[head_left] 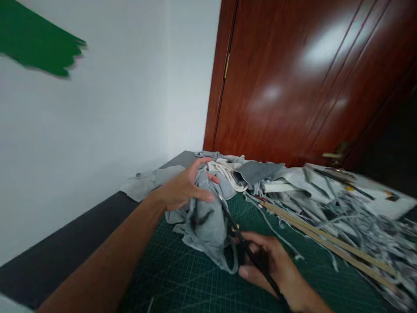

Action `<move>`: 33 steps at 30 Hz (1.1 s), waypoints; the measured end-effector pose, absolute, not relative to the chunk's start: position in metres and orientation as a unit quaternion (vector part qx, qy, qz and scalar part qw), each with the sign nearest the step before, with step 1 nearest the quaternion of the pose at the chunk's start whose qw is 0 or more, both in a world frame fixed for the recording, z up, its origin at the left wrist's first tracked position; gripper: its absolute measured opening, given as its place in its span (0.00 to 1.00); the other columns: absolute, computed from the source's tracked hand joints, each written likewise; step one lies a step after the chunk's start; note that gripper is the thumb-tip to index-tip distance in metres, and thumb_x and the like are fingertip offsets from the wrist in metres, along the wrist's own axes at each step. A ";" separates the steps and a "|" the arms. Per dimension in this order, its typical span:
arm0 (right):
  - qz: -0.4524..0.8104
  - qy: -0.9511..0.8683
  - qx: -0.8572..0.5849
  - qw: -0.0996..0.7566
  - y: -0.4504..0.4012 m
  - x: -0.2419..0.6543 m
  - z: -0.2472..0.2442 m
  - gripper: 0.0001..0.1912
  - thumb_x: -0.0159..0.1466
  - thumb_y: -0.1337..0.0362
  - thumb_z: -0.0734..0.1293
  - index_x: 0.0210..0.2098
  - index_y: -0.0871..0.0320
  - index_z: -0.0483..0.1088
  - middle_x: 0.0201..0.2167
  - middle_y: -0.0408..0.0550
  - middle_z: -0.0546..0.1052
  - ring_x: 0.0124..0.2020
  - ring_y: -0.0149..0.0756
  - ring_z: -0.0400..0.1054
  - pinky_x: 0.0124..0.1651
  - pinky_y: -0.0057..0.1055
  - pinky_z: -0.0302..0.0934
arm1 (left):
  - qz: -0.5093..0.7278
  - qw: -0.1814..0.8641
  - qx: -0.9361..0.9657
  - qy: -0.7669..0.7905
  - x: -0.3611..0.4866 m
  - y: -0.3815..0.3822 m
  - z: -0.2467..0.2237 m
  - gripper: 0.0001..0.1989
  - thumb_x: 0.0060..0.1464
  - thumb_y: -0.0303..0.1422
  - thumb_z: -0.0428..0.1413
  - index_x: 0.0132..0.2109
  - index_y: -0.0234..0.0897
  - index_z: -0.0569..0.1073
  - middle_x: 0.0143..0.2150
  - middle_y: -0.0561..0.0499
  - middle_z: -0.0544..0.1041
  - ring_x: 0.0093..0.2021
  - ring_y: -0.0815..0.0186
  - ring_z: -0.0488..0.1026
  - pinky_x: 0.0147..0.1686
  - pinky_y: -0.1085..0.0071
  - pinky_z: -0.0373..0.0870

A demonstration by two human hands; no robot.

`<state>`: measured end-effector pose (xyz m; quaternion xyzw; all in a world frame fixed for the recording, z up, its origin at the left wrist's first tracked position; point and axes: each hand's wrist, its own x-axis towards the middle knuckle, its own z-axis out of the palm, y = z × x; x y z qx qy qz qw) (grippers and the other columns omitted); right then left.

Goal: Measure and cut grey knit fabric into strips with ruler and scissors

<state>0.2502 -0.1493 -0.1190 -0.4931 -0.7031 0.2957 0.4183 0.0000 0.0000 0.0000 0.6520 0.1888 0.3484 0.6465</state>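
A crumpled grey cloth (208, 226) hangs and bunches over the green cutting mat, with a narrow strip looping down at its lower right. My left hand (192, 187) grips the upper part of it, thumb on the near side and fingers curled around the far side. In my right hand (267, 261) is a pair of dark-handled scissors (230, 215), blades pointing up and left against the cloth's right side. Some of the right-hand fingers are hidden behind the handles. Whether the blades are biting into the cloth cannot be made out.
The green cutting mat (182, 282) lies on a dark table. Wooden strips (312, 230) cross it at the right, beside a heap of grey scraps and threads (365, 230). Folded grey and white fabric (260, 174) is piled at the back, before a reddish-brown door (280, 78). A white wall (124, 100) bounds the left.
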 end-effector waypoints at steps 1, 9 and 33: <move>0.294 -0.702 -0.492 0.423 -0.149 0.250 -0.120 0.31 0.59 0.49 0.78 0.57 0.60 0.76 0.25 0.40 0.70 0.24 0.33 0.62 0.28 0.28 0.60 | 0.347 0.644 0.654 0.190 0.000 0.001 0.000 0.56 0.40 0.20 0.72 0.71 0.43 0.53 0.54 0.46 0.75 0.41 0.63 0.77 0.38 0.69 0.77; 0.275 -0.695 -0.499 0.437 -0.148 0.248 -0.124 0.31 0.59 0.46 0.78 0.55 0.57 0.78 0.23 0.40 0.69 0.23 0.33 0.60 0.26 0.28 0.58 | 0.344 0.653 0.648 0.189 0.000 0.002 0.000 0.57 0.39 0.20 0.73 0.71 0.43 0.52 0.52 0.46 0.76 0.37 0.65 0.78 0.36 0.70 0.78; 0.327 -0.673 -0.498 0.439 -0.145 0.247 -0.113 0.32 0.59 0.50 0.79 0.57 0.60 0.76 0.23 0.37 0.66 0.23 0.31 0.55 0.25 0.28 0.50 | 0.429 0.676 0.566 0.197 0.017 0.011 -0.009 0.45 0.33 0.21 0.75 0.59 0.37 0.68 0.38 0.51 0.81 0.38 0.63 0.79 0.40 0.68 0.79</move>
